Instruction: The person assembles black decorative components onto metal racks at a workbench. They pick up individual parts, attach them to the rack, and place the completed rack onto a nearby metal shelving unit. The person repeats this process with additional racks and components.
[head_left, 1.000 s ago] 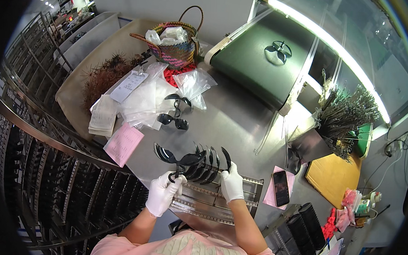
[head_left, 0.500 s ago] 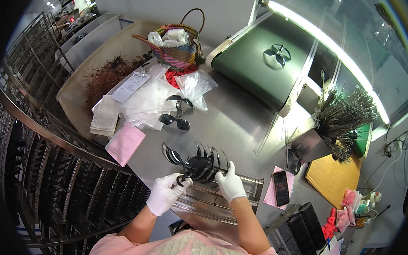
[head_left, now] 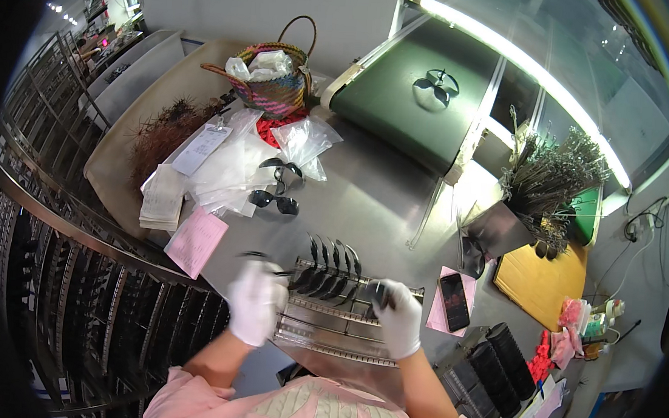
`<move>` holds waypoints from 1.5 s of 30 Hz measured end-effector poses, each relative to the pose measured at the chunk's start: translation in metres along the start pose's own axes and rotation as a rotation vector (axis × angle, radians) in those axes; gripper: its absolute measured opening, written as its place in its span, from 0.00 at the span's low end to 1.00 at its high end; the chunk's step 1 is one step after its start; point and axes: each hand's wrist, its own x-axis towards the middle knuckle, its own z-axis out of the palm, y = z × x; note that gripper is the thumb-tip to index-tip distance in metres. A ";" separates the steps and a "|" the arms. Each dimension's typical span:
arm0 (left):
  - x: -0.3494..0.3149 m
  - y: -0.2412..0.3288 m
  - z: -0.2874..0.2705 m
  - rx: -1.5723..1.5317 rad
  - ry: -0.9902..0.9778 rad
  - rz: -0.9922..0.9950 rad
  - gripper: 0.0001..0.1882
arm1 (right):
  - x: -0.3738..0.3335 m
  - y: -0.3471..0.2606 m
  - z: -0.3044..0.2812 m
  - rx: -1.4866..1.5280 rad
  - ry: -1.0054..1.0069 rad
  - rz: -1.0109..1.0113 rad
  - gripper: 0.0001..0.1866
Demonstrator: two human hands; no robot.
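Observation:
My left hand (head_left: 256,305), in a white glove and blurred by motion, is closed around black sunglasses (head_left: 253,255), whose thin dark edges show above the fingers. My right hand (head_left: 400,318), gloved as well, closes on another pair of sunglasses (head_left: 378,293) over the right part of a metal rack (head_left: 332,330); one dark lens is visible, the rest is covered by the fingers. Between the hands, several black sunglasses (head_left: 329,273) stand upright in a row along the slotted rack's far rail.
Sunglasses (head_left: 274,202) lie beyond the rack, near plastic bags and a pink paper (head_left: 196,241). A woven basket (head_left: 274,92) and green conveyor belt (head_left: 412,99) stand farther back. At right are a phone (head_left: 454,301), yellow cardboard (head_left: 542,282) and black racks (head_left: 500,373).
My left hand has drawn back left with sunglasses, away from the row. My right hand has shifted right, where a dark lens now shows at its fingers. The view has tilted slightly.

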 end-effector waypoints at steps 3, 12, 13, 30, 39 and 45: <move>0.059 0.047 -0.046 0.657 0.391 0.839 0.18 | -0.001 0.052 -0.005 0.528 -0.246 0.788 0.14; 0.190 -0.017 -0.089 0.972 -0.061 0.112 0.31 | 0.020 0.091 -0.004 0.662 -0.480 0.788 0.23; 0.194 -0.031 -0.078 0.901 -0.134 0.113 0.33 | 0.024 0.089 -0.005 0.622 -0.550 0.769 0.22; 0.187 -0.019 -0.012 0.497 0.099 0.388 0.08 | 0.063 0.038 -0.017 -0.774 -0.644 0.268 0.27; 0.014 -0.017 0.058 0.474 -0.111 0.341 0.07 | 0.018 -0.034 -0.002 1.437 -0.343 0.638 0.23; 0.010 -0.015 0.052 0.539 -0.258 0.381 0.06 | 0.008 -0.028 -0.028 -0.192 -0.128 -0.392 0.23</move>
